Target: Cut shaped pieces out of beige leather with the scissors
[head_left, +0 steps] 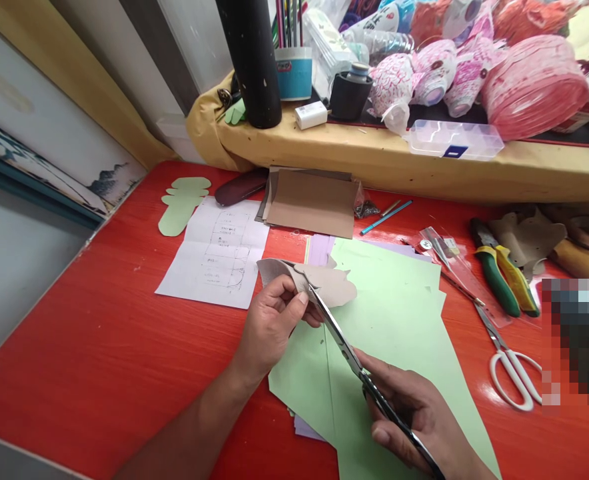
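My left hand pinches a beige cut-out shape with a grey underside, held above the red table. My right hand grips black-handled scissors, whose long blades reach up into the shape's edge beside my left thumb. Under both hands lie light green paper sheets over a lilac sheet.
A white sheet with pencil drawings and a green cut-out lie at the left. Brown cardboard, a blue pencil, green-yellow pliers and white scissors lie around. A cluttered shelf runs behind.
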Tool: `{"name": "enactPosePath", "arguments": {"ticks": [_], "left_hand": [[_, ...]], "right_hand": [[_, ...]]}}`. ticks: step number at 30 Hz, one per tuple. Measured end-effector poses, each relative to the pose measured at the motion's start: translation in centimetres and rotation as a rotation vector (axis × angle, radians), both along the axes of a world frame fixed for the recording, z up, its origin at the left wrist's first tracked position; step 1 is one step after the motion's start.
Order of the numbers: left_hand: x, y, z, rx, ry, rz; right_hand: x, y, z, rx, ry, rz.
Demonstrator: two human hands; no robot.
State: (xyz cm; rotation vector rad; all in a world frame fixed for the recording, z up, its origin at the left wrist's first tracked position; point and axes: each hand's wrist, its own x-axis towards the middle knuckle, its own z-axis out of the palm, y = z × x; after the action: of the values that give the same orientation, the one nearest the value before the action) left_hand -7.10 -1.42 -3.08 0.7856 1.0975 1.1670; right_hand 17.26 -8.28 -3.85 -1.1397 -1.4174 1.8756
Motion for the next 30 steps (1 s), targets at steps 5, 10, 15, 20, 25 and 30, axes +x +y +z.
{"name": "enactPosePath", "arguments": {"ticks": [5, 10, 15, 20, 25, 30], "left_hand": [[0.12, 0.0, 0.0, 0.01, -0.01, 0.004], [0.32, -0.06, 0.02, 0.006, -0.01, 0.017], [0.48, -0.37, -0.2, 0.0, -0.022, 0.033], [0.7, -0.57, -0.51, 0.006, -0.03, 0.055], [0.8, -0.66, -0.57, 0.026, -0.028, 0.076], [0.66, -0.75, -0.45, 0.037, -0.012, 0.073]], "right_hand": [[-0.12, 0.09, 0.15, 0.033, -0.017, 0.017], [-0.06, -0.02, 0.25, 0.038, -0.05, 0.021], [0.1, -0.19, 0.2, 0.032, -0.043, 0.008], [-0.02, -0.32, 0.2, 0.013, -0.046, -0.003], [-0.07, -0.3, 0.14, -0.003, -0.021, -0.013], [-0.22, -0.11, 0.21, -0.051, 0.035, -0.019]]}}
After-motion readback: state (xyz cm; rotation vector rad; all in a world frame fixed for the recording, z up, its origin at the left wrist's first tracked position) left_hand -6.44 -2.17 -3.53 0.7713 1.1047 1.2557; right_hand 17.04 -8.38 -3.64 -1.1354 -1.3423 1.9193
